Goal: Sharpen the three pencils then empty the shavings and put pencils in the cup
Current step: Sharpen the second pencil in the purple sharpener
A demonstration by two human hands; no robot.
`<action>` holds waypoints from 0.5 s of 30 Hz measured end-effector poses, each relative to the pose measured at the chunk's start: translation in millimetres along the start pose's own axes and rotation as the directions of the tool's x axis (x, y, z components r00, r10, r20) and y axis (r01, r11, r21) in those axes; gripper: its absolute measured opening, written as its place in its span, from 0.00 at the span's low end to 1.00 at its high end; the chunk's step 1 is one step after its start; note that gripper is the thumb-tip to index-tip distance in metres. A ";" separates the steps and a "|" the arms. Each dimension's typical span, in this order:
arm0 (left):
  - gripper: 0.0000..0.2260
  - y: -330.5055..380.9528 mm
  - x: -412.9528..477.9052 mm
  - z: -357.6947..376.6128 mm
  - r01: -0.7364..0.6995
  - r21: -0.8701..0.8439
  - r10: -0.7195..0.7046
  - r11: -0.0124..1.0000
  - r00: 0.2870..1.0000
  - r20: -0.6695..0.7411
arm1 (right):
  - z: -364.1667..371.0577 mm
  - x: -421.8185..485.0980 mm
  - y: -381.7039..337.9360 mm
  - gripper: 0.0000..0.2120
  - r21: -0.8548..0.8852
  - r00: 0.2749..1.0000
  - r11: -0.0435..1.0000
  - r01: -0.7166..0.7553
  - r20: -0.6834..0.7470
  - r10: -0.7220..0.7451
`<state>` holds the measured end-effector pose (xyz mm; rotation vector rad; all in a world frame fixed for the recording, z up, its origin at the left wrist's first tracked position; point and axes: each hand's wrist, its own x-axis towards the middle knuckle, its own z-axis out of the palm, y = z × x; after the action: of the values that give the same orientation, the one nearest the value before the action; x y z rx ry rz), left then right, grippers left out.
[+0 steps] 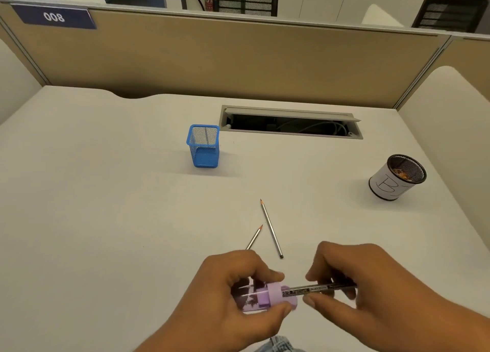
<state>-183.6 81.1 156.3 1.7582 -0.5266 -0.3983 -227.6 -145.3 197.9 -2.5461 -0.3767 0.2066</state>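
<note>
Pencil (315, 290), dark, printed, runs left-right at lower frame: right hand (371, 280) fingers (314, 274) pinch it, tip in purple plastic sharpener (275, 294) gripped by left hand (225, 290).

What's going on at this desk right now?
A person is sharpening a pencil: the left hand grips a purple sharpener while the right hand holds the pencil pushed into it. On the desk just ahead lie two other pencils with pointed tips. A blue mesh cup stands farther back.
</note>
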 end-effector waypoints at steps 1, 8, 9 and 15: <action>0.08 1.4 0.6 -1.2 0.095 -0.092 -0.093 0.991 0.995 0.022 | -3.2 0.7 0.4 0.09 -0.185 0.987 0.974 0.128 -0.073 -0.144; 0.08 6.0 6.2 -2.0 -0.139 0.091 0.140 0.986 0.990 0.002 | -3.1 4.0 -4.2 0.14 0.037 0.999 0.998 0.043 -0.027 -0.042; 0.09 5.7 6.8 -3.2 -0.275 0.228 0.273 0.934 0.961 0.041 | -2.2 6.2 -3.2 0.16 0.360 0.984 0.919 -0.161 0.124 0.124; 0.09 3.7 6.4 -0.6 -0.358 0.320 0.344 0.877 0.933 0.102 | 5.5 -0.4 8.8 0.17 0.463 0.922 0.800 -0.381 0.253 0.293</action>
<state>-178.4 77.4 160.1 1.9278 -0.9737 -0.0888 -227.2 -149.8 188.6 -2.0519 0.0805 0.5814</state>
